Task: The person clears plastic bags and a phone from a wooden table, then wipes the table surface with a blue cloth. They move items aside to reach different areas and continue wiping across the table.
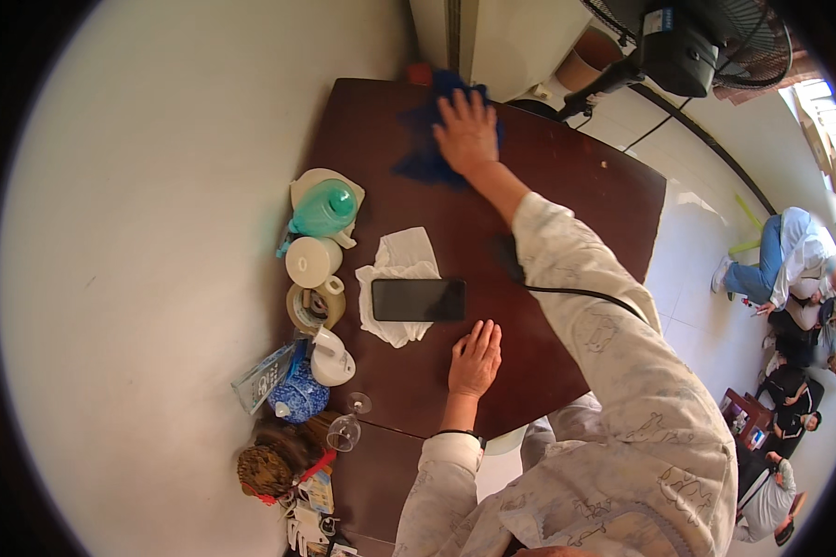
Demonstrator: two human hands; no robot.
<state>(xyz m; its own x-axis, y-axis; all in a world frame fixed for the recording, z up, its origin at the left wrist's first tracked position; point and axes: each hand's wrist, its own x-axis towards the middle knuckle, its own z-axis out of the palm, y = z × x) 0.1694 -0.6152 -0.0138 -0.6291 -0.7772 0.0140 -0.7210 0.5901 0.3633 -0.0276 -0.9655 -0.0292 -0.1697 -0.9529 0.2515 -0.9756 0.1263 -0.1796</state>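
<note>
My right hand (468, 132) lies with its fingers spread on top of a dark blue cloth (425, 150) near the far edge of a dark brown wooden table (564, 181). The cloth looks blurred, and part of it is hidden under the hand. My left hand (476, 358) rests palm down on the tabletop, holding nothing. Just beyond its fingertips is a black smartphone (418, 300), lying on crumpled white tissue paper (398, 257).
Along the wall stand a green plastic bottle (326, 207), a white lidded mug (313, 262), tape rolls (315, 308), a blue-and-white jar (298, 394) and a wine glass (344, 432). An electric fan (679, 63) is beyond the table. Several people sit at the right.
</note>
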